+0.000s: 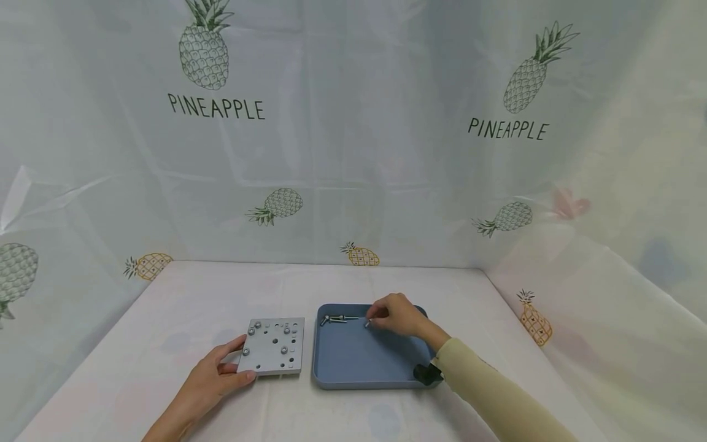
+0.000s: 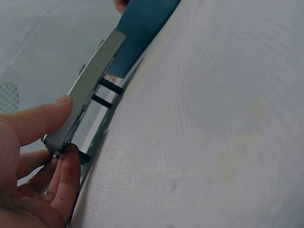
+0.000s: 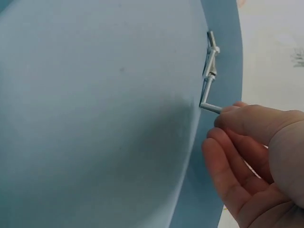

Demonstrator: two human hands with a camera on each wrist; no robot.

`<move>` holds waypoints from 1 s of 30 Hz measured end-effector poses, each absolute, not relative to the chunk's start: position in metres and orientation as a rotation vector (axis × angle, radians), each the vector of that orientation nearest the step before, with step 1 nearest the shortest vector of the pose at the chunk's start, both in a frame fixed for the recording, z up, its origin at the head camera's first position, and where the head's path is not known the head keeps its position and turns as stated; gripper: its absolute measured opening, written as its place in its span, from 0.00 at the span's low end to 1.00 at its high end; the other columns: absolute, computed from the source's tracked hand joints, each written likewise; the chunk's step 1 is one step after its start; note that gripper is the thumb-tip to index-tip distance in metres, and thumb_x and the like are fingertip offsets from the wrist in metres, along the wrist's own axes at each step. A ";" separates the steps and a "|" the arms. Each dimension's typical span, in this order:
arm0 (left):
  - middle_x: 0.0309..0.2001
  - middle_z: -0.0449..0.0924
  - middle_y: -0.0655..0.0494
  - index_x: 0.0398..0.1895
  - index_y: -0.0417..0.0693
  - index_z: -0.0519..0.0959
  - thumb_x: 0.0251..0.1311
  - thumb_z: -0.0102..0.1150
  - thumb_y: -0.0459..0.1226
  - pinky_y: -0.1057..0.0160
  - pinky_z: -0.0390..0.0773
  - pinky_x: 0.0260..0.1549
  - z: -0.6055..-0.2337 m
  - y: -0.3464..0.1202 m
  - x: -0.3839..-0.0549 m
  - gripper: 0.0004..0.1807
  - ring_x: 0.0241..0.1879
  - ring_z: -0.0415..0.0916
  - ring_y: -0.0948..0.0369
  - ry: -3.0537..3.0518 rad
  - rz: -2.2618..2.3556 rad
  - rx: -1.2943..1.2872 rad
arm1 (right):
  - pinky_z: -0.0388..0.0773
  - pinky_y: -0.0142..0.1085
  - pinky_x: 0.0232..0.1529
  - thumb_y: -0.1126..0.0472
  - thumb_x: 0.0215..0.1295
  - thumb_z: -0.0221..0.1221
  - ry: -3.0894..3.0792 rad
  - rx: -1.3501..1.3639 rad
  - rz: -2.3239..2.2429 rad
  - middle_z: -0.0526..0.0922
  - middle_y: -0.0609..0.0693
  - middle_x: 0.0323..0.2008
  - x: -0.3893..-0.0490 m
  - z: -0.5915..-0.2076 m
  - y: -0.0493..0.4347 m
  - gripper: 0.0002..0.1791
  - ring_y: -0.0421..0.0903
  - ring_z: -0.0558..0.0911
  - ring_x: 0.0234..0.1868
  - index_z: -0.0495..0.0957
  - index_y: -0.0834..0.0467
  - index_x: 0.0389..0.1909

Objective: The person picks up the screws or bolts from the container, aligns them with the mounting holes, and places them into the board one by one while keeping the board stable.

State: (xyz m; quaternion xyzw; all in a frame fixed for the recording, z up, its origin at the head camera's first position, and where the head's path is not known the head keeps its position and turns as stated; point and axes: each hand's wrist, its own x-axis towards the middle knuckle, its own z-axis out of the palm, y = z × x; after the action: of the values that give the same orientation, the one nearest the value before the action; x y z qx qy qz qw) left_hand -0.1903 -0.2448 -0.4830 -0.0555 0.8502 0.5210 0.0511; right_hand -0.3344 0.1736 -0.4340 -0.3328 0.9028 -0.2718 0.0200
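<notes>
My left hand (image 1: 205, 374) grips the near left corner of a silver metal plate (image 1: 276, 362). The thumb lies along the plate's near edge, and the fingers reach round its left side. Several bolt heads and holes dot the top face; in the left wrist view dark bolt shanks (image 2: 111, 86) stick out below the plate (image 2: 90, 76). Over the far side of a blue tray (image 1: 364, 385), my right hand (image 1: 399, 316) pinches a small silver bolt (image 3: 211, 108) between thumb and forefinger. Its head is hidden by the fingertips; its free end overlaps the loose bolts (image 3: 209, 71).
Several loose bolts (image 1: 338, 319) lie along the tray's far left wall. A black object (image 1: 426, 374) shows at the tray's near right corner, beside the right sleeve (image 1: 480, 380). The table's white cloth (image 1: 221, 294) meets a pineapple-printed curtain (image 1: 353, 153) at the back.
</notes>
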 end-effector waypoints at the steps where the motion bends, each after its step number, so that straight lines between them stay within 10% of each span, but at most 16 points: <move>1: 0.75 0.68 0.46 0.83 0.55 0.64 0.52 0.84 0.48 0.59 0.76 0.49 -0.483 -0.245 -0.190 0.55 0.53 0.81 0.59 2.586 1.586 -0.168 | 0.80 0.32 0.39 0.66 0.70 0.69 2.797 -1.034 -0.847 0.91 0.45 0.39 -0.334 -0.433 0.172 0.05 0.35 0.83 0.36 0.91 0.58 0.43; 30: 0.76 0.66 0.42 0.82 0.52 0.65 0.51 0.85 0.47 0.64 0.79 0.43 -0.481 -0.244 -0.189 0.56 0.52 0.81 0.57 2.575 1.634 -0.160 | 0.82 0.32 0.43 0.62 0.72 0.69 2.647 -1.187 -1.023 0.92 0.44 0.42 -0.327 -0.399 0.110 0.10 0.34 0.86 0.39 0.90 0.60 0.49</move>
State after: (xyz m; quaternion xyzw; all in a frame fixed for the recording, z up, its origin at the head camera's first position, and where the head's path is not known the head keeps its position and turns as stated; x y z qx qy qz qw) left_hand -0.1888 -0.2440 -0.4812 -0.0522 0.8424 0.5346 0.0436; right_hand -0.3267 0.1101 -0.3994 -0.3857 0.8600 -0.3325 0.0328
